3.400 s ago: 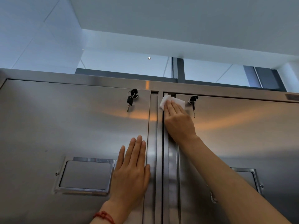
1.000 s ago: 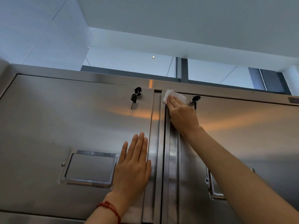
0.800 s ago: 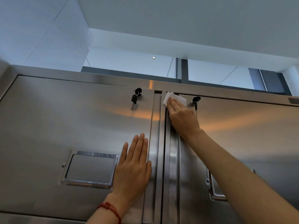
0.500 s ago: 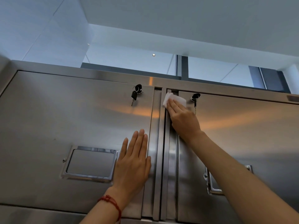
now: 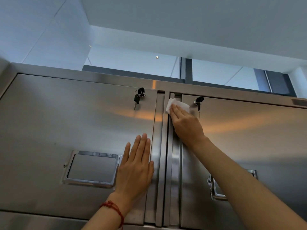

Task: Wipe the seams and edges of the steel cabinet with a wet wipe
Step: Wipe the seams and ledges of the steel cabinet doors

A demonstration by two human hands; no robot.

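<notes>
Since a second ago the right hand [image 5: 186,125] has slid the wipe [image 5: 178,105] slightly down the centre seam [image 5: 167,146], at 12 o'clock of the cabinet [image 5: 66,122]; fingers flat, pressing. Left hand [image 5: 136,168] stays spread on the left door. Top of the seam looks covered; lower run remains. No readable writing.

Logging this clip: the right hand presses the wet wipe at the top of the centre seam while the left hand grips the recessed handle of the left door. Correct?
Not quite. In the head view the left hand lies flat on the left door, beside the recessed handle, not gripping it. The right hand does press the wet wipe at the top of the centre seam.
</notes>
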